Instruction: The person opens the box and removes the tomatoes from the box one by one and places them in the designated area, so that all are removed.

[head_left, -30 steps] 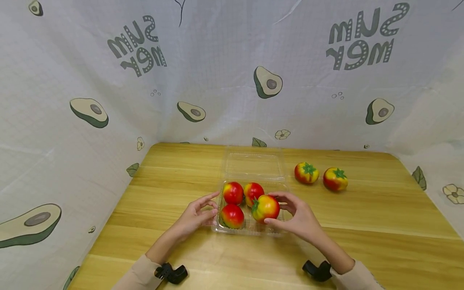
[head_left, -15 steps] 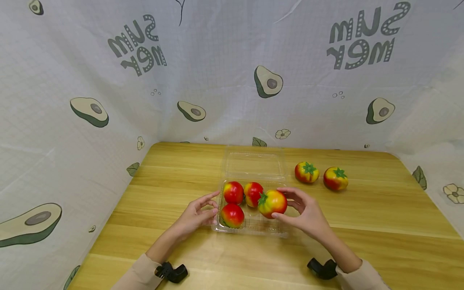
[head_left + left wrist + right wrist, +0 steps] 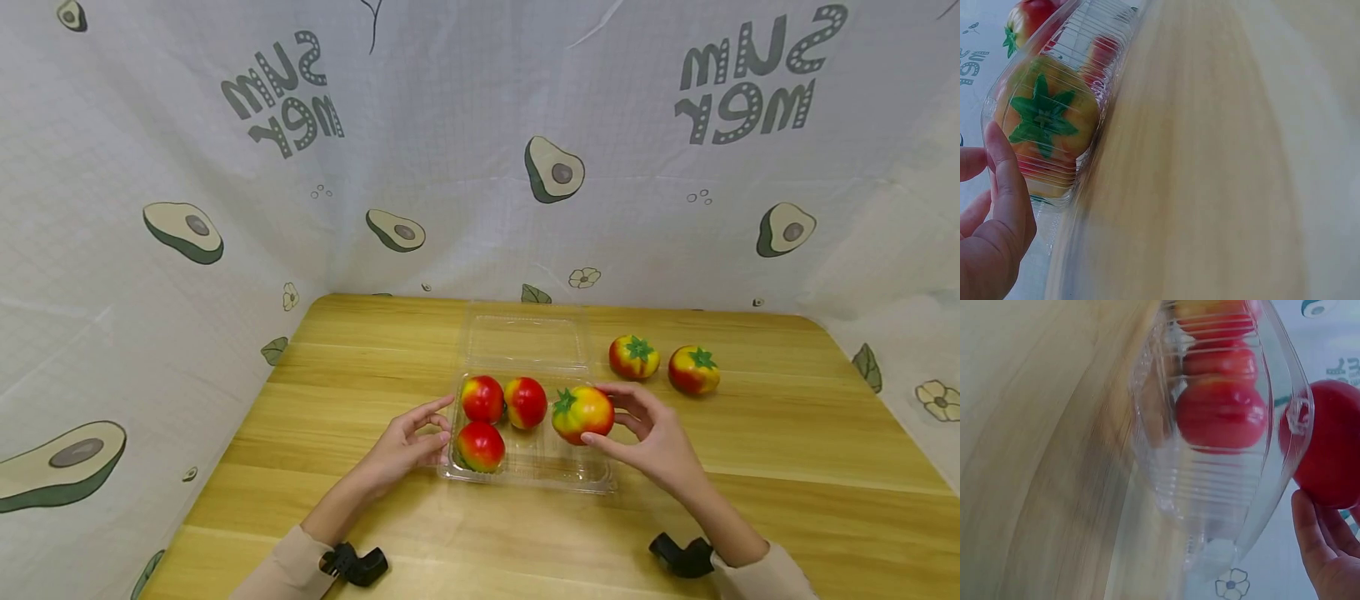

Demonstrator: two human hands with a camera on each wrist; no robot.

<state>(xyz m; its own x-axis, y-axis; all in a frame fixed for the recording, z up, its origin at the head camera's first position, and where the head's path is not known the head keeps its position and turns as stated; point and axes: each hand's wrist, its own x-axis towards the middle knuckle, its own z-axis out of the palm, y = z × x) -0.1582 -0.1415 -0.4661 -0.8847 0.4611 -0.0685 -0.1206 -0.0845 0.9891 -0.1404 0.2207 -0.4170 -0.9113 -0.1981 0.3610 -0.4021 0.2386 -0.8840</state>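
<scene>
In the head view my right hand [image 3: 651, 437] holds a red-and-yellow toy tomato [image 3: 583, 414] with a green star-shaped top, between thumb and fingers. It hovers over the right part of a clear plastic clamshell box [image 3: 528, 481]. The right wrist view puts that tomato [image 3: 1333, 447] by the box rim, above my fingers. Inside the box's left and middle part sit three more tomatoes [image 3: 481, 447]. My left hand [image 3: 405, 446] stays at the box's left side, and its fingertips [image 3: 999, 134] touch the wall with fingers loosely bent.
The box's clear lid [image 3: 528, 342] lies folded back behind it. Two loose tomatoes [image 3: 693, 371] rest on the wooden table [image 3: 360, 350] at the back right. A white avocado-print curtain [image 3: 465, 167] hangs behind the table and at its sides.
My right hand has carried its tomato to the right and slightly back, away from the tomatoes in the box. The left hand and the box stay in place.
</scene>
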